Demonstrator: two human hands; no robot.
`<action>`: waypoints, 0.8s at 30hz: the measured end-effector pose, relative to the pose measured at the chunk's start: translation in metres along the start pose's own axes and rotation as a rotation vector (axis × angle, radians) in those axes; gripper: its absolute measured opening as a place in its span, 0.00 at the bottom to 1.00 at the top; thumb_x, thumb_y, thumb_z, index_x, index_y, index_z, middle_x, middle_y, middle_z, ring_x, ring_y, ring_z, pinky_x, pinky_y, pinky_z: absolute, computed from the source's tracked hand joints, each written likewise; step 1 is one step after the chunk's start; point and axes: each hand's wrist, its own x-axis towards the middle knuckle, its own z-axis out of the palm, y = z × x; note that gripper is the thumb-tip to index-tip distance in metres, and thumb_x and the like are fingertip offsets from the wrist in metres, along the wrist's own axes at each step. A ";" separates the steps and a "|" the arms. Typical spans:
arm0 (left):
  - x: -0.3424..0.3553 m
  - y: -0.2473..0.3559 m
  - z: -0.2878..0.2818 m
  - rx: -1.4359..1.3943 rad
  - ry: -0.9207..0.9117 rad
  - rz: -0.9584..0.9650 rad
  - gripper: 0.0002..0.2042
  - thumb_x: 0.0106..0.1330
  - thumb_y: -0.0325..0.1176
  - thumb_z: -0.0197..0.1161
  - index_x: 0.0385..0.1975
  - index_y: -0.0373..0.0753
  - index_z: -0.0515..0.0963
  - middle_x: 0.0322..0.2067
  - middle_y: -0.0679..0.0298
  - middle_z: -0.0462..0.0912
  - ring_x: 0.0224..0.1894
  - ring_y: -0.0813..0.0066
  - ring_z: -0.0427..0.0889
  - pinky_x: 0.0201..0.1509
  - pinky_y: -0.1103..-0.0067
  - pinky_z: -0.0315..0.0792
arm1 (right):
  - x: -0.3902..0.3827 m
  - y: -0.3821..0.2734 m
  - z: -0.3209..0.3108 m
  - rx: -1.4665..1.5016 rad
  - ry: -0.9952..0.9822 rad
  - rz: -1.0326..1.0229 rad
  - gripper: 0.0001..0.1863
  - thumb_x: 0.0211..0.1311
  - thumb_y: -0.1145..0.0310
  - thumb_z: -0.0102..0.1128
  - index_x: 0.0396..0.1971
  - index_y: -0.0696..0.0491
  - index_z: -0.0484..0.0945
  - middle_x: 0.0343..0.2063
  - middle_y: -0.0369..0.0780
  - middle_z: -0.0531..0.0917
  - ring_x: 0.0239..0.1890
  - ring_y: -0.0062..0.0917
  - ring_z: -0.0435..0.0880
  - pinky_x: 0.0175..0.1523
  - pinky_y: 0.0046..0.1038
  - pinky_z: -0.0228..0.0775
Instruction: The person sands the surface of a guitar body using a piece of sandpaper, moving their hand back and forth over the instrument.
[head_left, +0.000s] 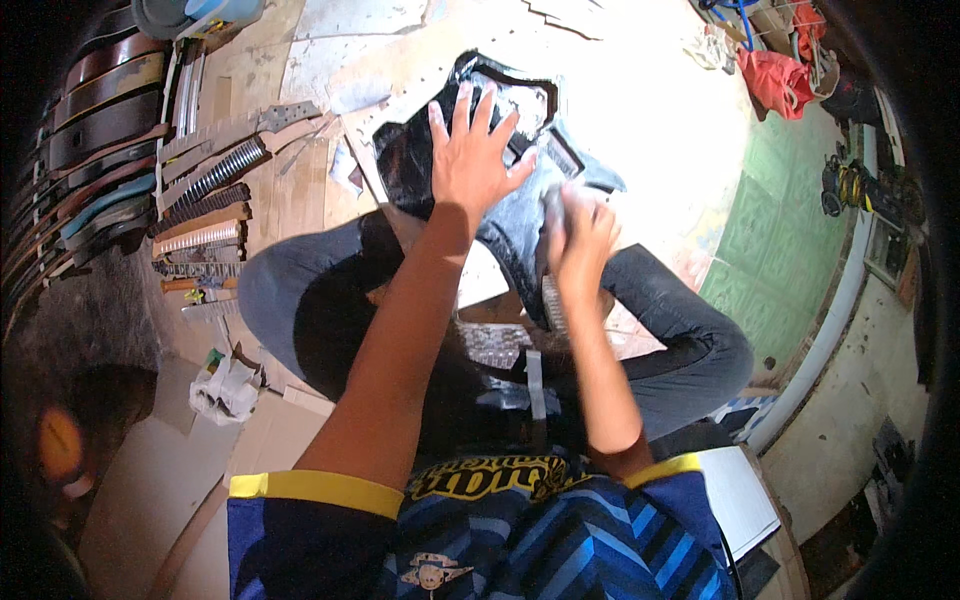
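Pressing flat, the left hand (470, 160) steadies a stiff, glossy black guitar body (420, 160); the right hand (580, 235) is curled on a blurred sanding pad (556, 205).

Hard light blows out the pale concrete floor (640, 90) at top centre to white glare, while the left edge and corners sink into black vignette. The right hand (582, 235) is motion-blurred. Straight lines bow strongly toward the fisheye rim.
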 end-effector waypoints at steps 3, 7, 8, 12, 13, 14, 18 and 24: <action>0.003 0.003 -0.007 -0.025 -0.028 -0.024 0.31 0.63 0.59 0.65 0.63 0.48 0.80 0.72 0.53 0.67 0.77 0.47 0.56 0.77 0.40 0.46 | -0.076 0.011 -0.010 -0.039 -0.146 -0.088 0.24 0.58 0.70 0.69 0.56 0.40 0.84 0.54 0.53 0.76 0.59 0.50 0.72 0.64 0.56 0.57; 0.004 0.003 -0.006 -0.032 0.019 -0.015 0.31 0.64 0.59 0.65 0.62 0.48 0.80 0.72 0.55 0.67 0.77 0.48 0.56 0.78 0.41 0.45 | 0.013 -0.007 -0.004 0.026 0.023 -0.075 0.20 0.61 0.72 0.67 0.55 0.43 0.84 0.52 0.53 0.77 0.55 0.52 0.73 0.60 0.48 0.64; 0.004 0.004 -0.006 -0.028 0.018 -0.012 0.30 0.64 0.59 0.65 0.62 0.48 0.80 0.72 0.55 0.67 0.77 0.49 0.57 0.78 0.41 0.45 | 0.031 -0.018 -0.011 0.049 0.041 -0.049 0.19 0.63 0.73 0.66 0.54 0.43 0.84 0.52 0.54 0.77 0.54 0.52 0.74 0.59 0.47 0.66; 0.003 0.002 -0.006 -0.006 0.006 -0.015 0.30 0.65 0.59 0.64 0.63 0.49 0.80 0.72 0.55 0.67 0.77 0.48 0.57 0.78 0.41 0.45 | -0.067 0.005 -0.008 -0.081 -0.105 -0.083 0.23 0.57 0.74 0.70 0.54 0.41 0.84 0.54 0.53 0.76 0.57 0.52 0.72 0.61 0.51 0.63; 0.003 0.002 -0.007 0.019 -0.003 -0.015 0.30 0.65 0.60 0.64 0.63 0.50 0.80 0.72 0.55 0.67 0.77 0.48 0.57 0.78 0.41 0.45 | -0.076 0.007 -0.010 -0.050 -0.150 -0.099 0.24 0.55 0.72 0.70 0.55 0.40 0.84 0.53 0.53 0.76 0.58 0.51 0.72 0.62 0.52 0.62; 0.004 0.002 -0.008 0.016 -0.001 -0.011 0.30 0.65 0.60 0.64 0.63 0.50 0.80 0.72 0.55 0.67 0.77 0.48 0.57 0.78 0.41 0.45 | -0.063 0.006 -0.011 -0.052 -0.145 -0.097 0.24 0.55 0.72 0.70 0.55 0.40 0.84 0.53 0.53 0.76 0.58 0.51 0.72 0.62 0.52 0.62; 0.004 0.003 -0.004 -0.013 0.031 -0.010 0.30 0.65 0.60 0.63 0.62 0.49 0.80 0.72 0.56 0.68 0.78 0.50 0.56 0.78 0.42 0.46 | 0.039 -0.013 -0.007 0.021 0.034 -0.082 0.23 0.60 0.73 0.66 0.58 0.44 0.82 0.52 0.57 0.76 0.57 0.53 0.72 0.61 0.50 0.63; 0.000 0.000 -0.007 0.011 0.001 -0.011 0.31 0.64 0.61 0.64 0.63 0.50 0.80 0.72 0.53 0.67 0.78 0.49 0.56 0.77 0.40 0.46 | -0.056 0.011 -0.011 -0.055 -0.151 -0.149 0.28 0.53 0.73 0.72 0.57 0.38 0.83 0.53 0.53 0.77 0.58 0.51 0.73 0.63 0.54 0.61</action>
